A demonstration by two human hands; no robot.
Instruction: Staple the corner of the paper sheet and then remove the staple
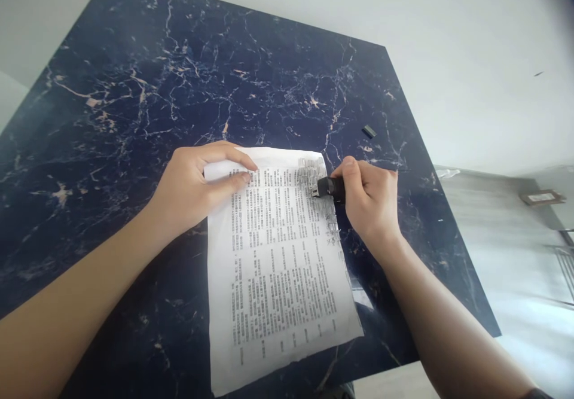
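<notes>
A white printed sheet of paper [278, 267] lies on a dark blue marble table [134, 118]. My left hand [197, 186] presses on the sheet's top left corner, its fingers lying flat across the paper. My right hand [370, 198] is closed round a small black tool [329, 188], perhaps a stapler, whose tip touches the sheet's upper right edge. A row of small grey marks runs along that right edge.
A small dark object [368, 131] lies on the table beyond my right hand. The table's right edge drops to a pale floor, where a flat brown item [540, 197] lies at the far right. A white wall stands behind.
</notes>
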